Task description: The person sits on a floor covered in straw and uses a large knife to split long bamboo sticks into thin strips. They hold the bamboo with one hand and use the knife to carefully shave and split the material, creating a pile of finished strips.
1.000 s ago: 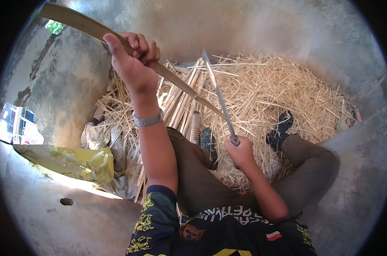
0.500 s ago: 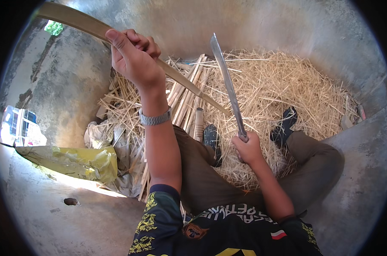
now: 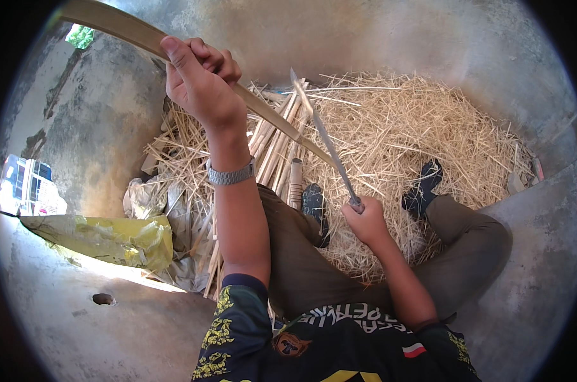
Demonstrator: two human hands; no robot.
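Note:
My left hand (image 3: 206,83), raised at the upper left, is closed round a long, flat bamboo strip (image 3: 279,121). The strip slants from the top left down to the middle, and its lower end reaches the blade in my other hand. My right hand (image 3: 366,219) grips a machete (image 3: 327,140) by its handle, most of which the fingers hide. Its long metal blade points up and away to the left, crossing the strip near the strip's lower end. Whether blade and strip touch, I cannot tell.
Shavings (image 3: 422,127) pile up ahead of my crossed legs (image 3: 327,274). Several split bamboo strips (image 3: 276,149) lie left of the pile, beside a short ridged stick (image 3: 295,184). A yellow sack (image 3: 129,240) lies at left. Concrete walls (image 3: 390,38) curve around.
The machete has tilted left and lower, its blade now across the bamboo strip's lower end. My right hand shifted slightly left. My left hand and the strip have barely moved.

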